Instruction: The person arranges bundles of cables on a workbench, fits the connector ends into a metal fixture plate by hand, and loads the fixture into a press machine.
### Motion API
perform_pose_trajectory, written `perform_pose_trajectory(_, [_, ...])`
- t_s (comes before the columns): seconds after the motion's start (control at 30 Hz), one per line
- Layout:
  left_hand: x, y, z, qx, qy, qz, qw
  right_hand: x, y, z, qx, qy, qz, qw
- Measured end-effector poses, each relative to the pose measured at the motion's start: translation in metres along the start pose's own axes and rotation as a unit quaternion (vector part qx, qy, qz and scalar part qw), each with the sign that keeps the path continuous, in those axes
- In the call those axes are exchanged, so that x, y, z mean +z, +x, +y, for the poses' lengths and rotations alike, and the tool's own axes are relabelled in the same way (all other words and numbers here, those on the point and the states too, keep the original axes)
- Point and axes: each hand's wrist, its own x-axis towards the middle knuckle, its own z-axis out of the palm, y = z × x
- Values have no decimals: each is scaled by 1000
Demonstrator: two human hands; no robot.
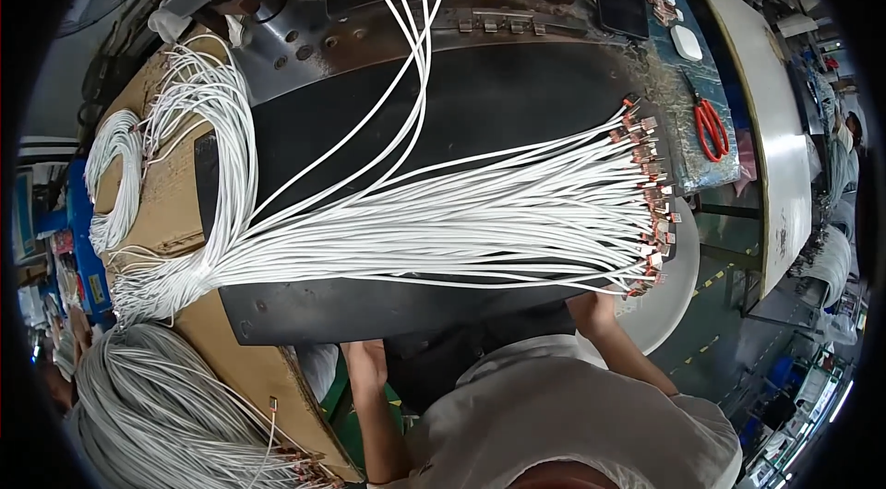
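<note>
- White insulated wires [443, 221], a large bundle with copper terminals [651, 203] at their right ends, fanned across a black mat [498, 101] on the tabletop [157, 194].
- Left hand [366, 362]: at the mat's near edge, below the bundle; whether its fingers are closed cannot be told.
- Right hand [592, 309]: at the mat's near right edge, just under the terminal ends; fingers hidden, grasp cannot be told.
- Red-handled scissors [711, 127]: far right, apart from the wires.
- Grey wire bundle [157, 406]: lower left.
</note>
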Motion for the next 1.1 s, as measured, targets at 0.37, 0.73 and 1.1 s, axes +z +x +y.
perform_pose_trajectory(0.37, [-9, 9, -1, 8, 42, 61, 997, 37, 8, -11, 95, 63, -103, 988])
perform_pose_trajectory(0.73, [96, -23, 123, -157, 359, -549, 738, 107, -32, -61, 372, -101, -250, 889])
perform_pose_trajectory(1.1, [246, 75, 170, 519, 644, -315, 465, 248, 112, -231, -450, -569, -272, 633])
